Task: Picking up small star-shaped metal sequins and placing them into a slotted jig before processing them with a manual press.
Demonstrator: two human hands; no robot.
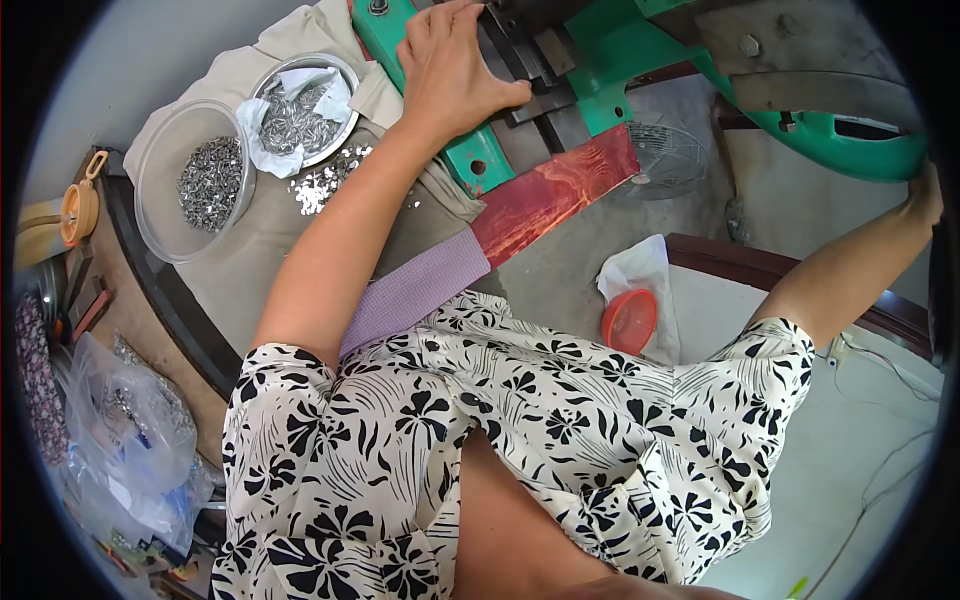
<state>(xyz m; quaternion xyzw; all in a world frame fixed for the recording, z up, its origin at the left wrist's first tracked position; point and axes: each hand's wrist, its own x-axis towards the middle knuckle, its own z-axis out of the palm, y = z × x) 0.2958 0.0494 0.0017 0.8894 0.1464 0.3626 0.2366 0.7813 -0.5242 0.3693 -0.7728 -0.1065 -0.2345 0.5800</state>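
Observation:
My left hand [452,75] rests on the bed of a green machine [590,75], beside a dark metal block [545,75]. Its thumb points right and touches the block's near edge, well apart from the fingers. These bend over the far side, and I see nothing held between them. Far out to the right, my right hand [930,200] is up by the curved green arm of the machine, mostly cut off by the picture's rim, so its fingers are hidden. A red-stained wooden board [560,195] lies along the machine's front, with purple cloth [415,285] over its near end.
Left of my forearm stand a clear plastic bowl [150,195] of small metal parts and a metal bowl [350,75] lined with white paper holding shiny pieces. Loose silvery flakes [320,185] lie beside them. A red bowl [630,322] sits lower right; plastic bags [130,440] lie lower left.

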